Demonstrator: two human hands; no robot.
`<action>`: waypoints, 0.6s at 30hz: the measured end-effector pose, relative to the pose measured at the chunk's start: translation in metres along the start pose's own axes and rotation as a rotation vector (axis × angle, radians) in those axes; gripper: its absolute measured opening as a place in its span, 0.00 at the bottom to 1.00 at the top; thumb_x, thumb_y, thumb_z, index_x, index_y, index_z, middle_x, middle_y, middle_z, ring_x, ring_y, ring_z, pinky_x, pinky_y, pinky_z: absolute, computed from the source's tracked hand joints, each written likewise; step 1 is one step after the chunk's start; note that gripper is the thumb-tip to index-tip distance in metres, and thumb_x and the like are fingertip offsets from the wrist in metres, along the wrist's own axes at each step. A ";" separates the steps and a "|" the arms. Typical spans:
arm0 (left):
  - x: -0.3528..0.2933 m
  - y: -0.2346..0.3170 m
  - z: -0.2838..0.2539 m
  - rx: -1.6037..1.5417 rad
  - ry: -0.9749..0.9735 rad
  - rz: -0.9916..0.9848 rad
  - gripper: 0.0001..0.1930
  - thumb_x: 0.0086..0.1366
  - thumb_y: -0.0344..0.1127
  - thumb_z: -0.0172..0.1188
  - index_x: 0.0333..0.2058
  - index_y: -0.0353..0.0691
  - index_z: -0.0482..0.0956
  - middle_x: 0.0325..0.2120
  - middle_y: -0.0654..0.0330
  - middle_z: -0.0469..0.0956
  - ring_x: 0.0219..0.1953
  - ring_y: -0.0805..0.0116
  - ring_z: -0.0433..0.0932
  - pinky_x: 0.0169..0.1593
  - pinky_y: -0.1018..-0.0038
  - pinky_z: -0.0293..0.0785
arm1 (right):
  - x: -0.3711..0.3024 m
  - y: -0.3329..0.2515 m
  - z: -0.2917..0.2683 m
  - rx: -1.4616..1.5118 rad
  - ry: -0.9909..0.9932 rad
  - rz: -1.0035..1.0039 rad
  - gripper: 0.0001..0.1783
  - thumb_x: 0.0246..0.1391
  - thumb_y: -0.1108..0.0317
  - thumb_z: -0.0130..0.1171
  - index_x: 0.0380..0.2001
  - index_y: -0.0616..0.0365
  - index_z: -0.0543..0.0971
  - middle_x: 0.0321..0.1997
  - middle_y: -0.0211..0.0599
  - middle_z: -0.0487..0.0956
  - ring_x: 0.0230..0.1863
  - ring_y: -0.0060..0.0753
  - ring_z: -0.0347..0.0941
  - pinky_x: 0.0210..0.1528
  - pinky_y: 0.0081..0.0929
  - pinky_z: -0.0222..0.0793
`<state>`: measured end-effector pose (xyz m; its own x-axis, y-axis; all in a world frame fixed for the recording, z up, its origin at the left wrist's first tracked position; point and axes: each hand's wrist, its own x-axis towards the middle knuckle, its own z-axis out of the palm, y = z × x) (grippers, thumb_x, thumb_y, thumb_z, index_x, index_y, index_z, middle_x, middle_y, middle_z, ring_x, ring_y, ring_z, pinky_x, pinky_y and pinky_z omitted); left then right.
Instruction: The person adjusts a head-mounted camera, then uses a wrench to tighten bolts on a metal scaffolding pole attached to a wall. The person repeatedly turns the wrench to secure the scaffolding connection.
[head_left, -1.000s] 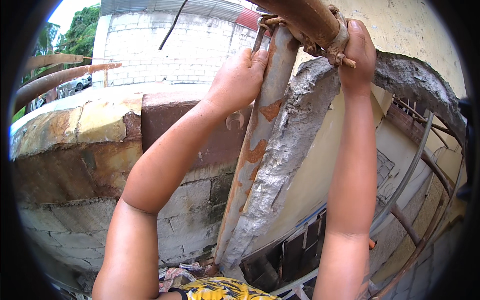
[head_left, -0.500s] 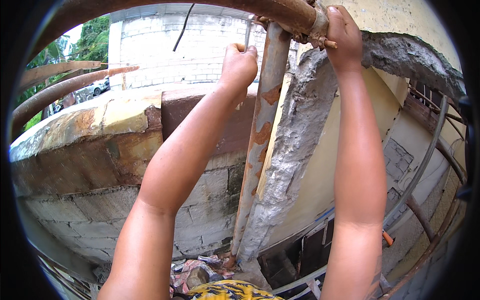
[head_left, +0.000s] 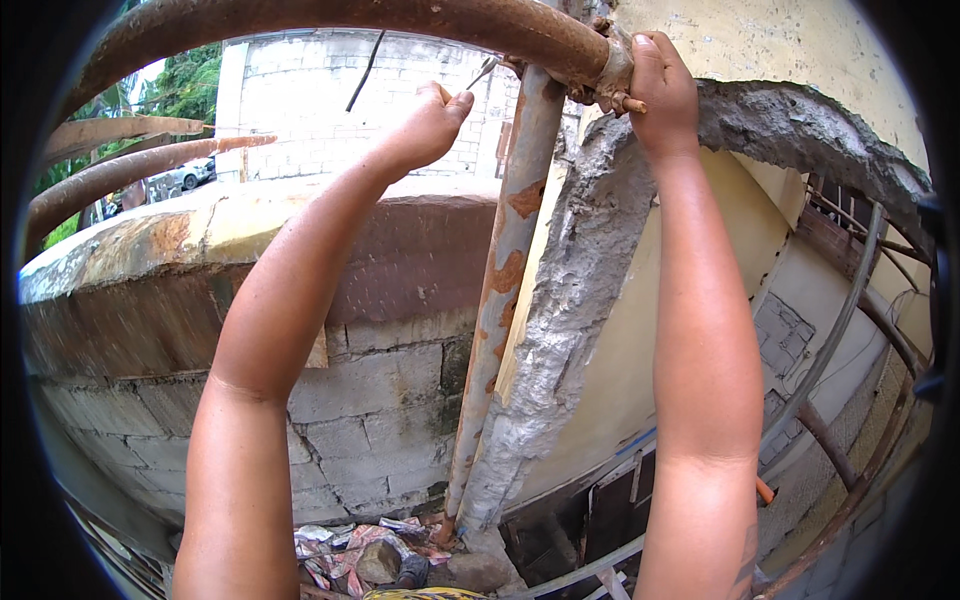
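My raised left hand is closed round a slim metal wrench, whose far end reaches the rusty fittings beside the pipe joint. Across the top, a thick rusty pipe curves over to a corroded pipe clamp. The fingers of my right hand are wrapped round the clamp's right side, partly hidden behind it, and a rusty bolt end sticks out by the wrist. From just below the joint, an upright pipe with peeling grey paint runs down to the ground.
Behind the upright pipe stands a broken concrete edge, with a jagged overhang at right. A block wall fills the left. Rubble and torn sacks lie below. More bent pipes cross the right side.
My left hand has swung left and slightly down, and the wrench has gone from upright to slanted. My right hand stays on the clamp; the view has shifted slightly.
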<state>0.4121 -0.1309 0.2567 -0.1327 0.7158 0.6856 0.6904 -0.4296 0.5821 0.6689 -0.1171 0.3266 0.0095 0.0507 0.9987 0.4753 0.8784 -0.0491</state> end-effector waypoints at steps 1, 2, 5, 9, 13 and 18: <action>0.001 0.001 -0.006 0.052 -0.044 0.046 0.27 0.80 0.55 0.41 0.58 0.35 0.71 0.46 0.46 0.78 0.51 0.57 0.76 0.56 0.59 0.70 | 0.001 0.001 0.000 0.010 -0.006 0.000 0.23 0.67 0.47 0.45 0.42 0.54 0.79 0.36 0.48 0.83 0.39 0.51 0.80 0.46 0.42 0.74; 0.001 0.005 -0.010 0.106 -0.092 0.098 0.27 0.80 0.55 0.41 0.57 0.35 0.71 0.44 0.47 0.78 0.48 0.59 0.77 0.54 0.59 0.71 | 0.001 0.002 -0.002 0.013 -0.004 -0.010 0.22 0.67 0.48 0.45 0.41 0.54 0.79 0.36 0.48 0.83 0.39 0.49 0.80 0.45 0.41 0.74; 0.010 0.003 -0.021 0.023 -0.031 0.126 0.25 0.79 0.54 0.45 0.48 0.34 0.77 0.27 0.58 0.75 0.31 0.67 0.71 0.37 0.64 0.69 | 0.001 -0.001 -0.002 0.069 -0.009 -0.006 0.21 0.68 0.50 0.46 0.40 0.57 0.79 0.33 0.45 0.82 0.35 0.40 0.77 0.43 0.35 0.73; 0.031 0.000 -0.029 0.277 0.078 0.311 0.23 0.79 0.50 0.48 0.39 0.33 0.81 0.24 0.54 0.77 0.26 0.67 0.72 0.32 0.64 0.69 | -0.001 0.000 0.001 0.115 0.017 -0.062 0.21 0.69 0.52 0.46 0.39 0.58 0.79 0.30 0.41 0.80 0.32 0.33 0.74 0.41 0.33 0.72; 0.046 0.009 -0.041 0.450 0.100 0.455 0.23 0.77 0.50 0.52 0.37 0.36 0.86 0.28 0.49 0.83 0.29 0.53 0.81 0.39 0.57 0.77 | 0.003 0.006 0.001 0.136 0.019 -0.095 0.21 0.69 0.53 0.45 0.38 0.59 0.78 0.29 0.39 0.80 0.31 0.32 0.73 0.40 0.32 0.71; 0.041 0.051 -0.074 0.736 -0.086 0.524 0.20 0.78 0.45 0.50 0.43 0.34 0.83 0.35 0.49 0.84 0.39 0.55 0.84 0.45 0.59 0.80 | 0.005 0.008 0.003 0.181 0.004 -0.094 0.21 0.69 0.53 0.45 0.36 0.60 0.77 0.28 0.40 0.79 0.30 0.33 0.72 0.40 0.33 0.71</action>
<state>0.3896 -0.1641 0.3469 0.3593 0.5795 0.7315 0.9313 -0.2723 -0.2418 0.6698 -0.1086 0.3316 -0.0238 -0.0368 0.9990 0.3087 0.9502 0.0424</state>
